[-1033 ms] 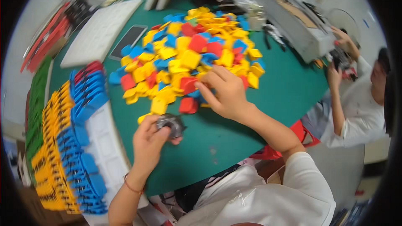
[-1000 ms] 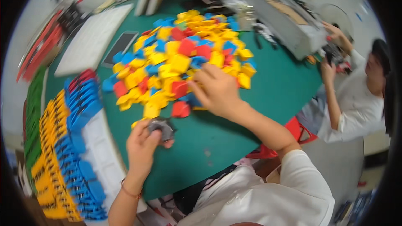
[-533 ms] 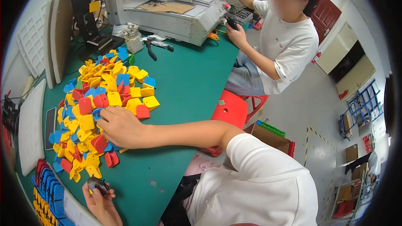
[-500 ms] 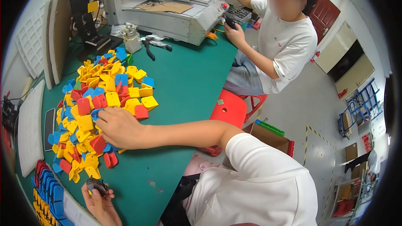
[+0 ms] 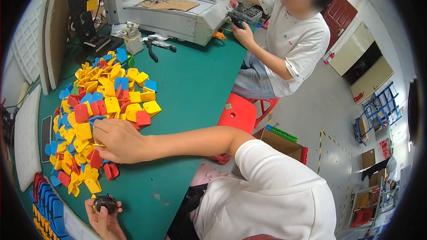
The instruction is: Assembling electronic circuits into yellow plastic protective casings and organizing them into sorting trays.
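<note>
My right hand (image 5: pixel 122 142) reaches across the table onto a heap of small folded plastic pieces (image 5: pixel 83 131) in yellow, red and blue. Its fingers are closed, with the edge of a yellow plastic piece (image 5: pixel 98 145) showing between thumb and fingertips. Nearer the front, my left hand (image 5: pixel 104 222) grips a rounded black part (image 5: pixel 106 203), thumb pressed on its face. Something yellow sticks out beside that part; I cannot tell whether it is attached. A red piece (image 5: pixel 111 170) lies at the heap's edge, close to my right wrist.
A phone (image 5: pixel 46 138) lies left of the heap. Blue and yellow assembled parts (image 5: pixel 54 209) stand in rows at lower left. Black-handled pliers (image 5: pixel 152 52), a glass bottle (image 5: pixel 133 40) and a grey machine (image 5: pixel 178 20) are farther back. A co-worker (image 5: pixel 296 40) sits beyond a red stool (image 5: pixel 239 112).
A yellow piece now shows between my right fingers. The black part in my left hand has turned, its face more upward. The co-worker's arm stretches farther left over the machine. The whole view shifted slightly.
</note>
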`<state>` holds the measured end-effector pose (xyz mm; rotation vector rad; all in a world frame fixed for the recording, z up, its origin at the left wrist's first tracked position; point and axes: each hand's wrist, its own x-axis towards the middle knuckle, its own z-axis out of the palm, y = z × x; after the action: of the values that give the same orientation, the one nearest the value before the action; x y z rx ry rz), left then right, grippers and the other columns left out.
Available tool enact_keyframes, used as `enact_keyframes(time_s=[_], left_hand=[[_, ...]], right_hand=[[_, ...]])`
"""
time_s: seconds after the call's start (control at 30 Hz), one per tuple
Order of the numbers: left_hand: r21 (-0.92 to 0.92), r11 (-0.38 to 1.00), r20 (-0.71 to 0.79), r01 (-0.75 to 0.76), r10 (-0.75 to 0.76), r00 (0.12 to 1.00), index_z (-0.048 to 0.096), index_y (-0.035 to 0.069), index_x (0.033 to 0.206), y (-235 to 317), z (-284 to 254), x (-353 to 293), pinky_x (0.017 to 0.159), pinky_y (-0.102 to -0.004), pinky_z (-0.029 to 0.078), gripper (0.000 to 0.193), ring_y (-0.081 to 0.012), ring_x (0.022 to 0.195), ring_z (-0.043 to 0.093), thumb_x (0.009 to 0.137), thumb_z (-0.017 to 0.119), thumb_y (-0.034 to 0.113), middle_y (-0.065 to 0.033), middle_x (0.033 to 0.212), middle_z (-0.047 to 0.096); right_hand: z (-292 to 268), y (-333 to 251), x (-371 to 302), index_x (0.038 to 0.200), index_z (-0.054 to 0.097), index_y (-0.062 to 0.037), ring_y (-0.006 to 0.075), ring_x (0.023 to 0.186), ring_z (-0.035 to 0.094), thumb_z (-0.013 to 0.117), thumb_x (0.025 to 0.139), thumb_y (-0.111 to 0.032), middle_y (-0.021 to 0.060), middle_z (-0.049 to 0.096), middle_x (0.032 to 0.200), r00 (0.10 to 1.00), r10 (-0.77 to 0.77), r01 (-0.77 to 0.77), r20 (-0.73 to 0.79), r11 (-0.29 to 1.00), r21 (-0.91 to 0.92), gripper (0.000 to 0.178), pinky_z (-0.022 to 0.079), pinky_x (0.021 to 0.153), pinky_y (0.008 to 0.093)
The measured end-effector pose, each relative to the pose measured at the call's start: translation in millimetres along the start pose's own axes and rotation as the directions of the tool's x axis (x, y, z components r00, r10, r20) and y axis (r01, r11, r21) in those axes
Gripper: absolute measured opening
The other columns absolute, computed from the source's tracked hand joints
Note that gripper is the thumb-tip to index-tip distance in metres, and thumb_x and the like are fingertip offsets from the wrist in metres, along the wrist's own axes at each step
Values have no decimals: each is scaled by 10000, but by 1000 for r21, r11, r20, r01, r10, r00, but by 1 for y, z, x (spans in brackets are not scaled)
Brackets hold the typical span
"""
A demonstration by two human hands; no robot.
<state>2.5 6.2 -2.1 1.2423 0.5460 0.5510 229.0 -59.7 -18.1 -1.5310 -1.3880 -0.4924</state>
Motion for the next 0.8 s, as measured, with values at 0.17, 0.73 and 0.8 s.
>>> enact_keyframes(time_s=[0.17,0.73,0.8], left_hand=[[22,1000,16,-7,7,1000,451,35,1111,2,4,-3,765,-308,556,334,-255,874,635,824,606,109,-114,997,546],[-124,960,-77,-252,244,967,475,31,1118,-16,-20,9,908,-349,445,443,-203,932,560,778,727,159,-66,1031,510],[-194,953,-72,-235,225,972,479,21,1107,-17,-16,16,874,-340,458,399,-190,913,548,760,674,33,-71,1019,518]], right_hand=[[-8,-9,5,887,524,-33,283,856,594,656,774,-60,138,509,1105,993,-102,107,-56,989,99,175,499,652,352],[2,-22,-12,1098,559,-44,318,923,586,714,701,-64,147,579,1007,943,-332,308,-2,871,382,427,503,775,386],[-3,-23,-18,1089,585,-31,298,874,592,751,666,-75,133,591,980,968,-246,212,39,896,390,457,500,740,365]])
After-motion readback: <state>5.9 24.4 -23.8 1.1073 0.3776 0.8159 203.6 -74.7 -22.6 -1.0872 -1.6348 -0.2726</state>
